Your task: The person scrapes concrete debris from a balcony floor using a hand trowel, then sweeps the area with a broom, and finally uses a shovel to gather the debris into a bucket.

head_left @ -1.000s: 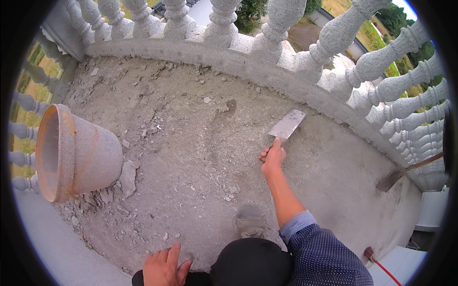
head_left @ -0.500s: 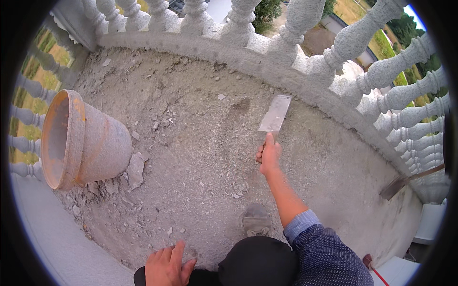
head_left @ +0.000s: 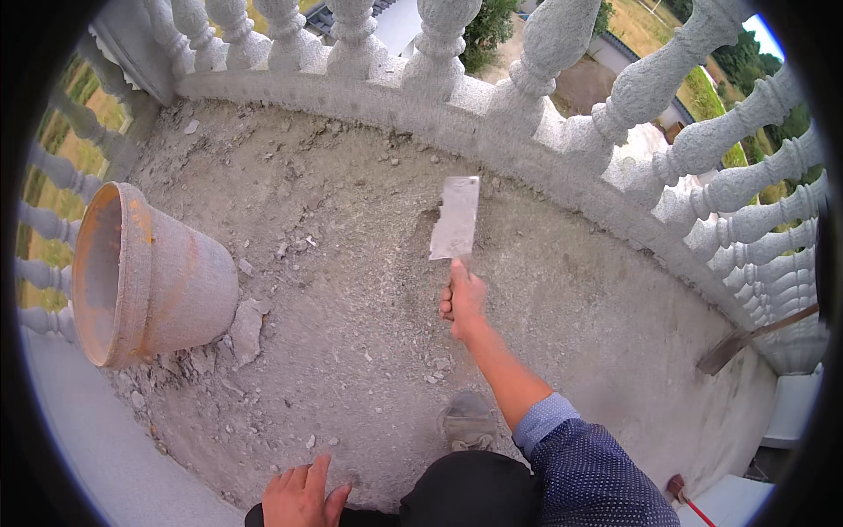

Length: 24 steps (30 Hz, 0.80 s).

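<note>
My right hand (head_left: 462, 299) is stretched out ahead, gripping the handle of a flat rectangular metal trowel (head_left: 456, 218). Its blade points away from me over the rough, dusty concrete floor (head_left: 351, 290). My left hand (head_left: 300, 497) rests at the bottom edge on my dark-clothed knee, fingers spread, holding nothing. My shoe (head_left: 467, 418) shows just below my right forearm.
A dirty orange-stained bucket (head_left: 145, 277) lies on its side at the left, beside broken chunks of mortar (head_left: 246, 329). A curved grey stone balustrade (head_left: 562, 149) rings the floor. A long-handled tool (head_left: 746, 341) leans at the right.
My right hand has swung the trowel leftward and turned the blade more upright. The view has shifted closer toward the floor and bucket.
</note>
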### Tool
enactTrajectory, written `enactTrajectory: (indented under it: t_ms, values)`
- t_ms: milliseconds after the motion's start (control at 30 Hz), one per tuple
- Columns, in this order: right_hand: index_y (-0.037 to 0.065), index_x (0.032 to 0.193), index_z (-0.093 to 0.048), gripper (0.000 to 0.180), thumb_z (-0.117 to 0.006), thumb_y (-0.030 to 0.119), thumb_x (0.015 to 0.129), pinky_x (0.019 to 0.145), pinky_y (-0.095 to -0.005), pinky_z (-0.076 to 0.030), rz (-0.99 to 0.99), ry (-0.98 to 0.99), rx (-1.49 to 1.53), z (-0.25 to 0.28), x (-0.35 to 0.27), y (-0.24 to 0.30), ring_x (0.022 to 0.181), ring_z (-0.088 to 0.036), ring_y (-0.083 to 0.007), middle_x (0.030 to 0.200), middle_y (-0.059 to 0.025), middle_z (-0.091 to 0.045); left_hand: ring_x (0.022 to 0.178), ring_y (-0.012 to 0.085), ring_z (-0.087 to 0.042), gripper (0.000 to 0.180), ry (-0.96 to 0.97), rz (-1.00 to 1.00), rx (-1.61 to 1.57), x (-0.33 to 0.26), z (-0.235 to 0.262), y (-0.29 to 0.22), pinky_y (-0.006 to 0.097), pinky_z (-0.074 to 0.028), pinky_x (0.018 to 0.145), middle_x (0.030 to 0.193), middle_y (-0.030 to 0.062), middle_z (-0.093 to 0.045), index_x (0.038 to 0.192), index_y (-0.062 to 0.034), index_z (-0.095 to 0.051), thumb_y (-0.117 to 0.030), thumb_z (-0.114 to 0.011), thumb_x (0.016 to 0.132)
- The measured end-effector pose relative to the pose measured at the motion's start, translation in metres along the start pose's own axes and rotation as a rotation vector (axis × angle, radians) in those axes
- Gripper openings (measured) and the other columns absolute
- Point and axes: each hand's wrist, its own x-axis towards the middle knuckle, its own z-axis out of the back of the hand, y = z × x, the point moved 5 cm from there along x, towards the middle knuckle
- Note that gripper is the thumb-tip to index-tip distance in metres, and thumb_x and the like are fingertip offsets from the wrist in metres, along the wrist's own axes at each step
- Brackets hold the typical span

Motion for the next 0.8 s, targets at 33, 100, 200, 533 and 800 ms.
enactTrajectory:
  t_ms: [33, 100, 200, 533, 800]
  values:
    - [0.012, 0.078, -0.042, 0.037, -0.052, 0.043, 0.097, 0.041, -0.0279, -0.034, 0.031, -0.153, 0.187, 0.018, 0.011, 0.012, 0.046, -0.042, -0.0108, 0.061, 0.0002, -0.045, 0.079, 0.0405, -0.060, 0.044, -0.003, 0.009, -0.023, -0.001, 0.002, -0.002, 0.048, -0.048, 0.068, 0.090, 0.0197, -0.062, 0.127, -0.0040, -0.054, -0.024, -0.064, 0.089]
    - [0.013, 0.077, -0.040, 0.037, -0.050, 0.043, 0.098, 0.042, -0.0285, -0.035, 0.161, -0.330, 0.444, 0.054, 0.045, 0.026, 0.047, -0.042, -0.0117, 0.062, 0.0002, -0.044, 0.079, 0.0402, -0.060, 0.044, 0.015, -0.004, -0.041, -0.004, 0.003, -0.007, 0.048, -0.048, 0.067, 0.089, 0.0197, -0.062, 0.127, -0.0039, -0.054, -0.023, -0.064, 0.089]
    - [0.013, 0.078, -0.039, 0.037, -0.048, 0.042, 0.098, 0.042, -0.0298, -0.035, 0.077, -0.337, 0.531, 0.034, 0.066, 0.020, 0.047, -0.041, -0.0124, 0.061, -0.0005, -0.043, 0.078, 0.0403, -0.059, 0.045, 0.012, -0.018, -0.068, -0.004, 0.008, -0.011, 0.048, -0.047, 0.067, 0.087, 0.0201, -0.062, 0.128, -0.0037, -0.054, -0.023, -0.064, 0.089]
    - [0.008, 0.078, -0.049, 0.035, -0.056, 0.038, 0.094, 0.037, -0.0307, -0.033, 0.060, 0.323, -0.441, -0.120, 0.019, -0.045, 0.042, -0.042, -0.0133, 0.061, -0.0031, -0.049, 0.080, 0.0417, -0.059, 0.045, 0.056, 0.027, 0.006, 0.013, -0.009, 0.014, 0.048, -0.048, 0.068, 0.089, 0.0209, -0.062, 0.129, -0.0048, -0.054, -0.021, -0.065, 0.089]
    - [0.008, 0.084, -0.042, 0.034, -0.051, 0.037, 0.097, 0.038, -0.0292, -0.032, 0.083, -0.247, 0.464, -0.038, 0.070, 0.013, 0.044, -0.044, -0.0129, 0.064, -0.0043, -0.048, 0.079, 0.0400, -0.060, 0.044, 0.007, 0.016, -0.030, -0.009, 0.005, 0.007, 0.049, -0.048, 0.068, 0.090, 0.0190, -0.062, 0.127, -0.0044, -0.055, -0.022, -0.066, 0.088]
